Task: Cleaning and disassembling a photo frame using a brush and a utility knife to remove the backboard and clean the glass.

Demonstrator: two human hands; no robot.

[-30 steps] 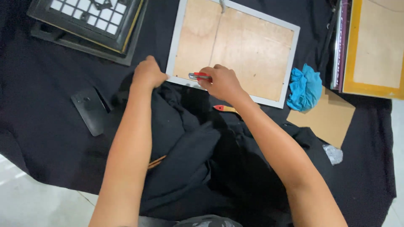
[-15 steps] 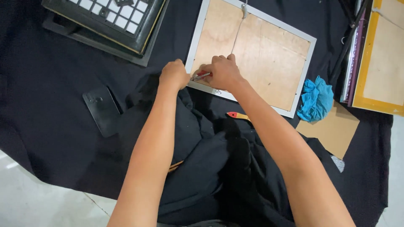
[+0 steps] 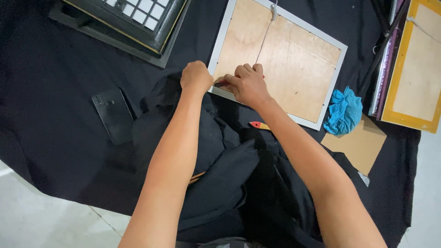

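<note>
Hands stayed at frame [image 3: 275, 59] edge; black cloth [image 3: 55, 92] underneath.

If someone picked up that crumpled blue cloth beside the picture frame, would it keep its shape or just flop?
The crumpled blue cloth would probably flop: it lies in soft bunched folds. It looks light for its bulk, and unlikely to roll or slide, since it rests on the black fabric table cover.

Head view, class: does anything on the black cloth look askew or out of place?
The silver picture frame lies face down, turned at a slant to the person, both hands at its near edge. A crumpled blue rag sits bunched against its right corner. Nothing looks spilled or broken.
</note>
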